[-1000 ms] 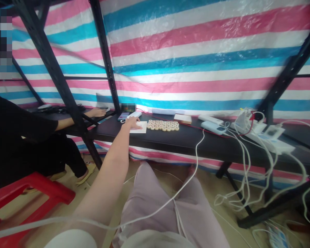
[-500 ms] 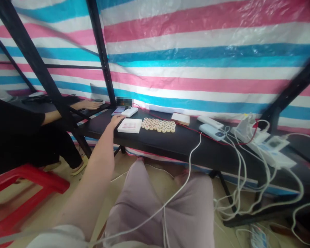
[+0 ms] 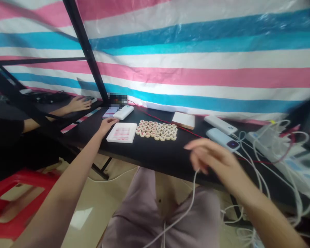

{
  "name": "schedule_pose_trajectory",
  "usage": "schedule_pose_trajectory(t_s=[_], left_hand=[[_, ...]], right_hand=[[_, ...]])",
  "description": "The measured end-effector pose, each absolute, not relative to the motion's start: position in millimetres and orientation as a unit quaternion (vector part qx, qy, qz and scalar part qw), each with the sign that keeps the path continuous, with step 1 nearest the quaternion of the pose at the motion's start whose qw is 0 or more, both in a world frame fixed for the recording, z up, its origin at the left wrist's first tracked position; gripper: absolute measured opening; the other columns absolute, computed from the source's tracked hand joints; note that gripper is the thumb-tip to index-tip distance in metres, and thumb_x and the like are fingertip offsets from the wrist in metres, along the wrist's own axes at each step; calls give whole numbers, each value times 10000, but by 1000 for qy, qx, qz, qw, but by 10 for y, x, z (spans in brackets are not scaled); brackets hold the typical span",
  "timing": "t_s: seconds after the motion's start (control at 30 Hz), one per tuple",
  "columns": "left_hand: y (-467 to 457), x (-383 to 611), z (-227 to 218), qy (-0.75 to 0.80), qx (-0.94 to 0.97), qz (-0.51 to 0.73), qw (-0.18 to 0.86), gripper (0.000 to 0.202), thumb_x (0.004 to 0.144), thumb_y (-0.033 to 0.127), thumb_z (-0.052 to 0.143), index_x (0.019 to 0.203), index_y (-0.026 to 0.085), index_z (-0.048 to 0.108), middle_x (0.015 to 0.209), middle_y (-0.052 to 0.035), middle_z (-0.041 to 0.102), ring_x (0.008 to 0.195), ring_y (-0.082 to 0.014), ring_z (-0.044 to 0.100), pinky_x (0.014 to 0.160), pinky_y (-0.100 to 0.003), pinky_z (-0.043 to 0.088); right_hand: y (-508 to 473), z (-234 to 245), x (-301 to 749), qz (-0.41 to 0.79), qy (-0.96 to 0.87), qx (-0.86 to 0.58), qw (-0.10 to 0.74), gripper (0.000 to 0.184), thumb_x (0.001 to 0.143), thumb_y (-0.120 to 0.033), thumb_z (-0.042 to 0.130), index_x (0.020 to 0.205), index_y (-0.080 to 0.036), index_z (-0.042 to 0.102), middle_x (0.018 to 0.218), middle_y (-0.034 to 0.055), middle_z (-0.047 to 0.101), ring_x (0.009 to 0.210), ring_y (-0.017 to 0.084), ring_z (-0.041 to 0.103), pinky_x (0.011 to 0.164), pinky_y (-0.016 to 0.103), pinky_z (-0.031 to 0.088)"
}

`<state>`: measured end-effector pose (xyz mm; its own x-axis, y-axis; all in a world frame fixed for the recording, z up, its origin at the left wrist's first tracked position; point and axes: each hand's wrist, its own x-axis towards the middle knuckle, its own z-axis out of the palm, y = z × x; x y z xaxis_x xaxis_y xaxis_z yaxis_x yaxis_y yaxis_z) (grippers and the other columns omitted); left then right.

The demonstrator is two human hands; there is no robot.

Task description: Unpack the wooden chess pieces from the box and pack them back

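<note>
My left hand (image 3: 107,125) rests at the left rear edge of a flat white box (image 3: 122,133) with red print on its top. Its fingers look loosely stretched out, close to a white power bank (image 3: 124,112). Right of the box, round xiangqi pieces (image 3: 157,130) lie in packed rows, marked in red and dark characters. Over the table's front part hovers my right hand (image 3: 212,155), slightly blurred, fingers apart and partly bent. A white cable (image 3: 192,196) runs up to this hand and disappears behind it; I see no firm grip on it.
A white-topped block (image 3: 184,119) stands behind the pieces. On the right lie a light-blue power bank (image 3: 222,139), a white power bank (image 3: 220,124) and tangled white cables. A co-worker's hand (image 3: 79,104) is at the left table. A red stool (image 3: 18,203) stands below.
My right hand has come into view over the table, from the right. My left hand stays beside the white box. The view has shifted closer to the table.
</note>
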<state>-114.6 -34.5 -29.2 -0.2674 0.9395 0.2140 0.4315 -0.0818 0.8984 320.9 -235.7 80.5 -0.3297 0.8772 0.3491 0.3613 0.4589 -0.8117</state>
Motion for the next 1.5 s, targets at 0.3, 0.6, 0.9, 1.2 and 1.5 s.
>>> schedule_pose_trajectory(t_s=[0.3, 0.6, 0.9, 1.2, 1.5], left_hand=[[-473, -1017, -215, 665, 601, 388, 214, 258, 735, 369, 526, 785, 161, 670, 837, -35, 680, 809, -197, 603, 747, -275, 447], [-497, -1030, -168, 702, 585, 353, 203, 253, 793, 392, 458, 728, 213, 625, 764, -7, 647, 698, -171, 565, 667, -267, 433], [-403, -1036, -173, 730, 578, 325, 166, 270, 783, 383, 444, 643, 199, 582, 648, 4, 595, 631, -154, 519, 600, -260, 386], [-422, -1089, -211, 676, 628, 336, 189, 322, 791, 444, 468, 855, 193, 660, 895, -17, 684, 840, -201, 591, 735, -280, 429], [-478, -1199, -167, 610, 721, 263, 199, 425, 610, 470, 693, 995, 294, 650, 1138, 29, 625, 1083, -239, 548, 1006, -337, 345]], right_hand=[[-1032, 118, 1907, -91, -896, -383, 205, 341, 899, -227, 451, 1224, -177, 544, 1337, 108, 496, 1184, 289, 431, 913, 468, 347], [-864, -217, 1579, -74, -893, -361, 260, 203, 900, -211, 463, 1015, -212, 630, 1269, 43, 574, 1156, 206, 476, 994, 417, 269], [-885, -237, 1645, -101, -906, -309, 271, 142, 873, -174, 510, 897, -241, 633, 1149, -6, 635, 1049, 189, 498, 1021, 429, 225], [-1067, -85, 1660, -92, -922, -306, 218, 118, 903, -250, 495, 868, -233, 606, 1051, 5, 662, 1028, 187, 511, 929, 410, 258], [-1246, -142, 1662, -73, -876, -383, 284, 85, 871, -263, 550, 916, -238, 618, 1009, 7, 680, 991, 172, 553, 903, 374, 293]])
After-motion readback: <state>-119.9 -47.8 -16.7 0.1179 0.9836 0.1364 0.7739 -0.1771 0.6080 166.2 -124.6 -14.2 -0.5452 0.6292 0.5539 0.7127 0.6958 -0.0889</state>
